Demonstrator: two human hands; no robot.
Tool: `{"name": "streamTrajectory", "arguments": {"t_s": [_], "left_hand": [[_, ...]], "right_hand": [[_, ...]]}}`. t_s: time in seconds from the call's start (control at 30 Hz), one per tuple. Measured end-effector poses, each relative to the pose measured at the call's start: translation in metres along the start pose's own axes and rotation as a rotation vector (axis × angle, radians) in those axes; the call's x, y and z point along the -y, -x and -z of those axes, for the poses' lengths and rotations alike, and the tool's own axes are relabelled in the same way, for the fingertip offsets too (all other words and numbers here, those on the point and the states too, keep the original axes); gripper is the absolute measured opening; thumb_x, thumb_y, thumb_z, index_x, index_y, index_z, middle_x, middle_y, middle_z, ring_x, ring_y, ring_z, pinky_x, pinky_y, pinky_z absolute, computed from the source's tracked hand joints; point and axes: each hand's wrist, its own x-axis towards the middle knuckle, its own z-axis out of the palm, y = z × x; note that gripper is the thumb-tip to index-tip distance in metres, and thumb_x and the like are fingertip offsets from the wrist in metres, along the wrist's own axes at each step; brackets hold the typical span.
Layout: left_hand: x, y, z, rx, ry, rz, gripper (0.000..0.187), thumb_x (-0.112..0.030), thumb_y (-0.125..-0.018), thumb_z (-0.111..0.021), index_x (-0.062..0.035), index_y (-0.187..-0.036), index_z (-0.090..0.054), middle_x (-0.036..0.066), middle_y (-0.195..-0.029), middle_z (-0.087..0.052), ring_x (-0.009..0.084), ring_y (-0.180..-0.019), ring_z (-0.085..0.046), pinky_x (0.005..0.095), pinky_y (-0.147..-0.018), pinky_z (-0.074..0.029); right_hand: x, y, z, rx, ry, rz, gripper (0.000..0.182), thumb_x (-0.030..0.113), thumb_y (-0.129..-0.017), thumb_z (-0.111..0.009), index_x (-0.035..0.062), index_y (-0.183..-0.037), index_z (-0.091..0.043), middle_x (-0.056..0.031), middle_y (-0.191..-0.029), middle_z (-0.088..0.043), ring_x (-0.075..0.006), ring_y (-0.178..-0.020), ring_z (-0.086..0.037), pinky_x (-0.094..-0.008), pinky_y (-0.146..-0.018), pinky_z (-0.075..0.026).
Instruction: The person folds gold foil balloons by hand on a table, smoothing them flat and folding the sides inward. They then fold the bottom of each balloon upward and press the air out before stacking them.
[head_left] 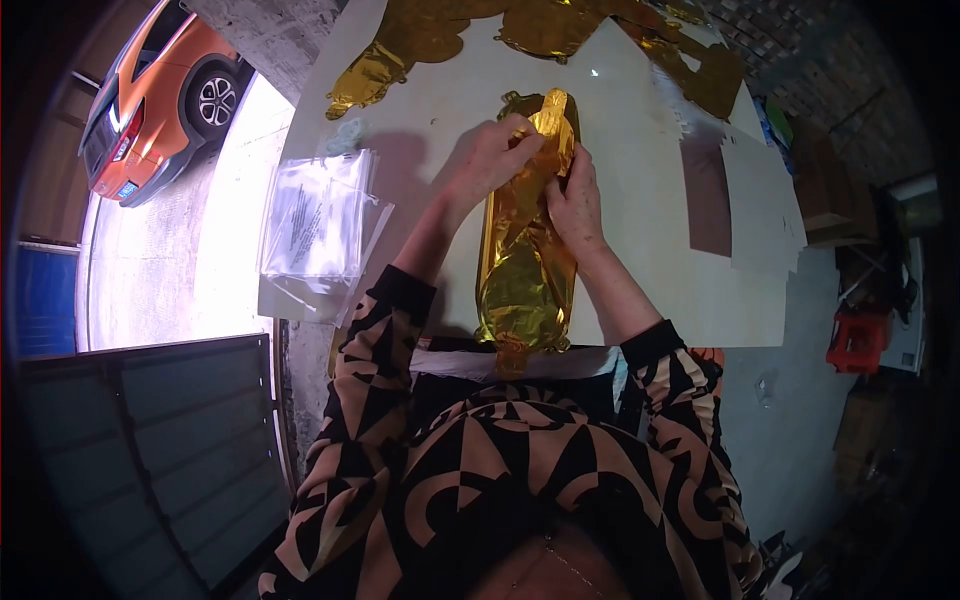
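A long gold foil piece (530,270) lies lengthwise on the pale table in front of me, its lower tab hanging at the near edge. Its upper part is folded over, with a narrow strip pointing away from me. My left hand (500,155) pinches the foil near the top, thumb and fingers together. On the right side of the foil, my right hand (574,200) grips its edge with the fingers curled; the thumb rests against the foil.
More gold foil pieces (545,30) lie along the table's far side. Clear plastic bags (315,220) are at the left, and grey-white sheets (755,200) at the right. A red stool (858,340) stands beyond the right edge. An orange car (165,110) is outside.
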Motion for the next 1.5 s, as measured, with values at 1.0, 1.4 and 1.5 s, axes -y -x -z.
{"name": "streamTrajectory", "arguments": {"t_s": [1.0,1.4,1.5], "left_hand": [[0.062,0.02,-0.022,-0.016,-1.032,-0.423,0.066,-0.059,-0.108,-0.032,-0.0207,-0.161,-0.037,0.01,-0.167,-0.033,0.0288,-0.156,-0.024,0.0604,-0.125,-0.013],[0.063,0.018,-0.02,0.023,-1.115,-0.416,0.066,-0.055,-0.105,-0.039,-0.0154,-0.158,-0.043,0.011,-0.167,-0.032,0.0291,-0.157,-0.023,0.0632,-0.124,-0.014],[0.065,0.018,-0.02,0.009,-1.079,-0.429,0.065,-0.052,-0.105,-0.04,-0.0119,-0.156,-0.044,0.011,-0.166,-0.034,0.0287,-0.156,-0.023,0.063,-0.124,-0.014]], "right_hand": [[0.0,-0.001,0.004,-0.005,-0.162,-0.1,0.074,0.002,-0.092,-0.059,-0.0016,-0.157,-0.025,-0.0292,-0.139,-0.049,-0.0442,-0.125,-0.052,-0.0505,-0.107,-0.044],[-0.003,-0.049,0.015,0.252,0.367,0.392,0.064,0.038,-0.106,-0.046,0.0017,-0.157,-0.036,-0.0199,-0.161,-0.038,-0.0383,-0.154,-0.027,-0.05,-0.127,-0.019],[-0.012,-0.057,0.003,0.409,0.282,0.292,0.07,0.049,-0.109,-0.035,0.0037,-0.161,-0.03,-0.0176,-0.166,-0.033,-0.0343,-0.157,-0.024,-0.0489,-0.129,-0.014]]}}
